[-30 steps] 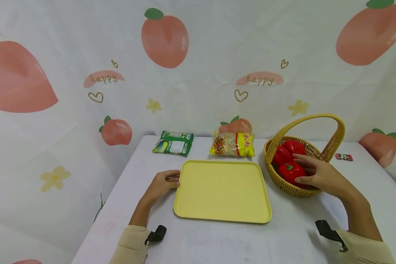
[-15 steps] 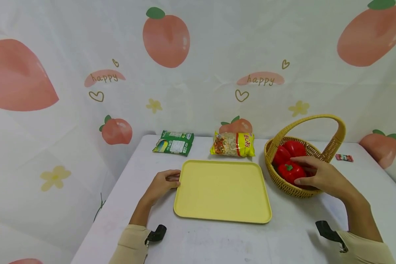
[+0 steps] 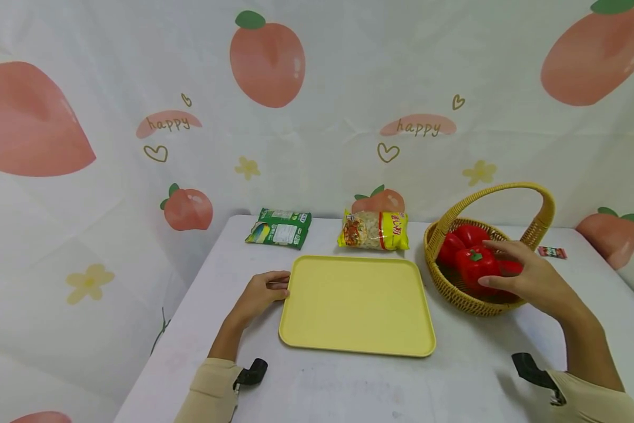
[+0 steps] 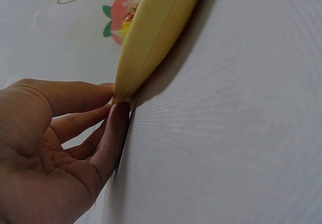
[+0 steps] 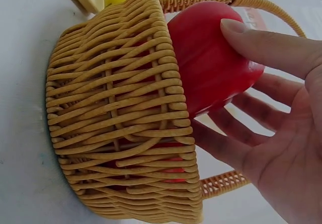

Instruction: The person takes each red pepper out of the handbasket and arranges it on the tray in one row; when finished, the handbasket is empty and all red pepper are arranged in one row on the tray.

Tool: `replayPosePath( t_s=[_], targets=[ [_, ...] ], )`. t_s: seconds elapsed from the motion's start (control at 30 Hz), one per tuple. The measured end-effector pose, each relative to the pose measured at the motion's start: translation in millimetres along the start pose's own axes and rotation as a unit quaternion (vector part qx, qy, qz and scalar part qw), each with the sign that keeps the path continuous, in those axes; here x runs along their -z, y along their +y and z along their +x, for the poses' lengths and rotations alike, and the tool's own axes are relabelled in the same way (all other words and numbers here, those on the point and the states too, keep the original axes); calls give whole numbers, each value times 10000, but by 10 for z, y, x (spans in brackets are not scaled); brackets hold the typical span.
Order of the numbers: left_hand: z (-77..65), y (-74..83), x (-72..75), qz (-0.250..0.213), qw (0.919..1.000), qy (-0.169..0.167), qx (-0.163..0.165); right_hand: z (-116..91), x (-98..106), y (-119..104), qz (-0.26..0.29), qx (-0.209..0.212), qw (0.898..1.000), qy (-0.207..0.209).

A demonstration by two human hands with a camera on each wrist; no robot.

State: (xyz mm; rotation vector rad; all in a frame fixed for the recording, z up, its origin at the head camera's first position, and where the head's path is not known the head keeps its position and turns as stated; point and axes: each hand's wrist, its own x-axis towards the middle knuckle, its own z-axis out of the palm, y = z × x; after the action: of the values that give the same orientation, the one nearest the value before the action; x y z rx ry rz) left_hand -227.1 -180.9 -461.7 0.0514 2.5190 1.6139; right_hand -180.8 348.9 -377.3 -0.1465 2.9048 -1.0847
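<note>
My right hand (image 3: 539,285) grips a glossy red bell pepper (image 3: 475,267) with a green stem, thumb on one side and fingers on the other. The pepper stands partly above the rim of a yellow-brown wicker basket (image 3: 454,298); in the right wrist view the pepper (image 5: 211,58) shows over the weave. Behind it in the basket lie more red peppers (image 3: 471,235), partly covered by my hand. At the left, my left hand (image 3: 258,296) pinches the rim of a flat yellow tray (image 3: 359,305) between thumb and fingertips, as the left wrist view shows.
A green packet (image 3: 281,228) and a yellow bag of dry food (image 3: 375,230) lie behind the tray. Right of the basket sits a small red wrapped snack (image 3: 552,252). The tall basket handle (image 3: 499,189) arches beyond my right hand. A patterned cloth hangs behind the table.
My right hand has shifted up and to the right with the front pepper, which now stands higher in the basket. The left hand has stayed at the tray.
</note>
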Motion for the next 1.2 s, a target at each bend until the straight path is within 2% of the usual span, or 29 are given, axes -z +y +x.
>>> replayPosePath(
  t_s=[0.6, 0.97, 1.2],
  targets=[
    [0, 2, -3, -14, 10000, 17, 27, -72, 47, 26, 620, 177, 9967, 503],
    [7, -8, 3, -27, 10000, 9, 41, -81, 13, -86, 718, 341, 9957, 465],
    [6, -18, 6, -75, 10000, 8, 30, -94, -64, -244, 794, 435, 9958, 126]
  ],
)
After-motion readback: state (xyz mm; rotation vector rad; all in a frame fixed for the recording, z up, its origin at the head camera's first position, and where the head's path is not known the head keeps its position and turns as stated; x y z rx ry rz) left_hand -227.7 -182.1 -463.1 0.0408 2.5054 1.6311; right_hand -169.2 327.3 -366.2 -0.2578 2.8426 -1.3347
